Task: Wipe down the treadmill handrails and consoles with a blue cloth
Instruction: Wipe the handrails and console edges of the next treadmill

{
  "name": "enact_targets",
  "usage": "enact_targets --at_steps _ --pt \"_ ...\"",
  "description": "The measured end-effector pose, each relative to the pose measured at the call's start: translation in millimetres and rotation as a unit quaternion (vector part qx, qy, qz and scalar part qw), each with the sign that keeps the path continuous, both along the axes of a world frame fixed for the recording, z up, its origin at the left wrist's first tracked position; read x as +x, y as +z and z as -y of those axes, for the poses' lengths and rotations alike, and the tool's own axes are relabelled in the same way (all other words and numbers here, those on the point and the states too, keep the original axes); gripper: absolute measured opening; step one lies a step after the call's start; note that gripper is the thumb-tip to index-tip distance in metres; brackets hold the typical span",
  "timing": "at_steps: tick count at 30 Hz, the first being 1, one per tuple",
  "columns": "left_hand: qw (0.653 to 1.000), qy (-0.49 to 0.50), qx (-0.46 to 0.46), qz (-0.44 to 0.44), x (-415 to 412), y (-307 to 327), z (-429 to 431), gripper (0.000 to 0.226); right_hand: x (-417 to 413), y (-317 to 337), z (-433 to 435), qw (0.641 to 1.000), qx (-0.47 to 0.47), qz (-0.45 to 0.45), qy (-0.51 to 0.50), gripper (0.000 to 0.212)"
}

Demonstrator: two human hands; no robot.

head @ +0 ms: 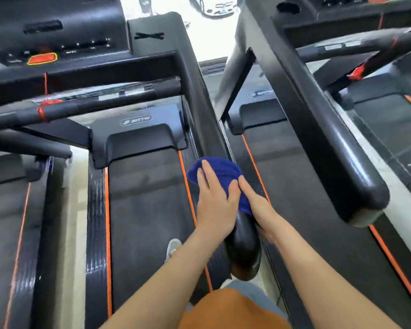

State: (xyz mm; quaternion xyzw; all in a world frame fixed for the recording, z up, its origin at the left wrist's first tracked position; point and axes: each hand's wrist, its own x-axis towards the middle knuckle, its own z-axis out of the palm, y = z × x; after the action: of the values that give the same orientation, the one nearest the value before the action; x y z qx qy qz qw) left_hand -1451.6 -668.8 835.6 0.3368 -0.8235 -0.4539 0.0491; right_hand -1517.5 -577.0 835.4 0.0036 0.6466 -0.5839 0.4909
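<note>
Both hands press the blue cloth [220, 176] around the right handrail [199, 91] of the middle treadmill, so the step in hand seems to be the wiping of this rail, near its rounded end. The left hand [215, 207] lies flat on top, its fingers [205, 170] stretched out and a little spread, pushing the cloth down on the rail; they do not close around it. The right hand [256, 205] comes from the other side, and its fingers go down the far side of the rail, touching the cloth's edge; how far they curl under I cannot tell, because the rail hides them. Just behind the hands, the bare glossy end of the rail [243, 255] shows, and ahead of the fingertips the rail runs up to the console [57, 39] with its red button [42, 58]. I judge that the next move needs a steady slide of the cloth along the rail toward the console, with even pressure from both hands. Well to the right of the fingers, the neighbouring treadmill's handrail [318, 129] waits.
</note>
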Motion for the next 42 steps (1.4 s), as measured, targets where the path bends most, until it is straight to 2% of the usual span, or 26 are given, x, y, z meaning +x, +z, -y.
enact_targets --at_steps 1,3,6,7,8,10,11,14,16,17,20,22,24,27,29,33,35,38,40,41,42 --pt "0.998 -0.032 -0.047 0.014 6.9 -1.1 -7.2 0.055 5.4 -3.3 -9.1 1.0 -0.006 0.017 0.004 0.038" --pt "0.978 -0.113 -0.165 0.066 15.7 -4.3 -15.9 0.069 9.5 -2.2 -21.5 0.999 0.001 0.027 0.031 0.038" --pt "0.948 -0.137 -0.279 0.071 12.2 0.2 -2.5 0.074 0.1 10.6 -27.4 0.984 0.122 -0.077 0.104 0.069" --pt "0.934 -0.167 -0.305 0.078 4.2 5.5 3.8 0.075 -3.7 9.1 -27.5 0.975 0.162 -0.119 0.098 0.074" --pt "0.924 -0.204 -0.315 0.077 -5.9 8.5 11.6 0.077 -5.9 12.1 -22.1 0.975 0.157 -0.143 0.072 0.07" --pt "0.909 -0.268 -0.309 0.073 -25.0 18.1 27.7 0.071 -7.7 20.2 -0.7 0.991 0.078 -0.101 0.04 0.065" --pt "0.911 -0.29 -0.287 0.057 -32.1 22.3 35.6 0.065 -11.8 19.0 14.3 0.993 0.053 -0.102 0.029 0.073" --pt "0.956 -0.261 -0.136 -0.002 -48.7 37.4 63.8 0.052 -36.7 2.4 56.6 0.992 0.019 -0.128 -0.002 0.099" --pt "0.978 -0.203 -0.044 -0.015 -66.8 43.9 88.0 0.049 -56.7 2.4 76.4 0.994 -0.006 -0.112 -0.015 0.087" --pt "0.979 -0.198 -0.043 -0.021 -76.8 46.4 97.4 0.048 -64.9 5.9 82.5 0.994 -0.016 -0.105 -0.023 0.075" --pt "0.951 -0.262 -0.161 -0.023 -107.1 43.3 120.4 0.045 -75.4 4.7 83.6 0.992 -0.042 -0.114 -0.021 0.054" --pt "0.947 -0.258 -0.189 -0.034 -132.5 42.3 143.3 0.046 -74.0 -2.2 74.1 0.988 -0.054 -0.146 0.003 0.045" --pt "0.934 -0.256 -0.246 -0.043 -165.4 41.5 180.6 0.045 -73.6 -4.1 66.4 0.987 -0.065 -0.139 0.037 0.038" --pt "0.872 -0.336 -0.354 -0.032 -211.0 38.8 243.7 0.04 -78.7 -3.9 77.8 0.993 -0.014 -0.106 0.047 0.027" --pt "0.831 -0.379 -0.407 -0.029 -230.2 31.3 275.9 0.042 -89.7 2.3 101.4 0.994 0.038 -0.099 0.037 0.029" --pt "0.839 -0.37 -0.39 -0.085 -238.6 10.0 290.8 0.041 -142.5 5.9 165.6 0.995 0.053 -0.076 -0.024 0.026" --pt "0.844 -0.357 -0.383 -0.114 -238.9 3.4 291.2 0.04 -162.0 -3.4 186.1 0.996 0.005 -0.077 -0.054 0.029" --pt "0.845 -0.36 -0.377 -0.119 -240.3 2.0 294.7 0.044 -182.7 -20.8 203.0 0.988 -0.047 -0.115 -0.093 0.007" --pt "0.85 -0.361 -0.367 -0.114 -240.2 5.0 294.3 0.046 -190.0 -21.3 207.7 0.987 -0.032 -0.112 -0.108 0.039" --pt "0.852 -0.361 -0.363 -0.111 -240.0 6.3 293.9 0.048 -190.9 -23.5 206.9 0.985 -0.023 -0.135 -0.106 0.049" --pt "0.854 -0.361 -0.358 -0.109 -240.0 7.1 293.2 0.049 -194.3 -28.2 208.9 0.984 -0.02 -0.143 -0.107 0.049"
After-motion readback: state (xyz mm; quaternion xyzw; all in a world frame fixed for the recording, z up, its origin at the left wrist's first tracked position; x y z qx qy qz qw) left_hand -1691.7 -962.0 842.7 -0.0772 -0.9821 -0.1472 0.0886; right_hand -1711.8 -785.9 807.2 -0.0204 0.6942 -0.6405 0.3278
